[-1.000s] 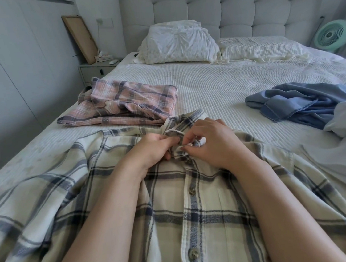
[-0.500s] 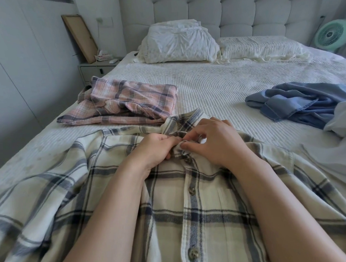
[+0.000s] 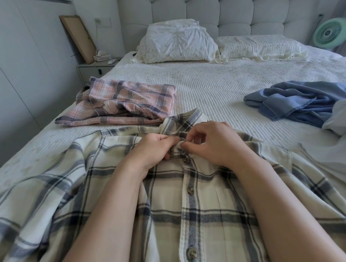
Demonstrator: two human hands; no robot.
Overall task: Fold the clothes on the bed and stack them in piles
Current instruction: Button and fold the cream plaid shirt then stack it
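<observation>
Near edge, head view: cream plaid shirt lies front-up across the bed, collar pointing far, placket buttons done up below the neck.
Left hand: fingers curled, pinching the collar band just left of the top button spot.
Right hand: thumb and forefinger pinching the collar band from the right, other fingers loosely curled.
Change: barely any over the last second; both hands stay at the neck, right fingers lift a little and open a small gap; top button itself too hidden to tell if it is through.
Meaning: likely still fastening the collar, so folding of this shirt not yet begun.
Left, far of shirt: pink plaid garment, roughly folded, touching the cream collar tip.
Right side: blue garment crumpled, unfolded; pale cloth just beside it.
Progress: early, judging by what lies loose.
</observation>
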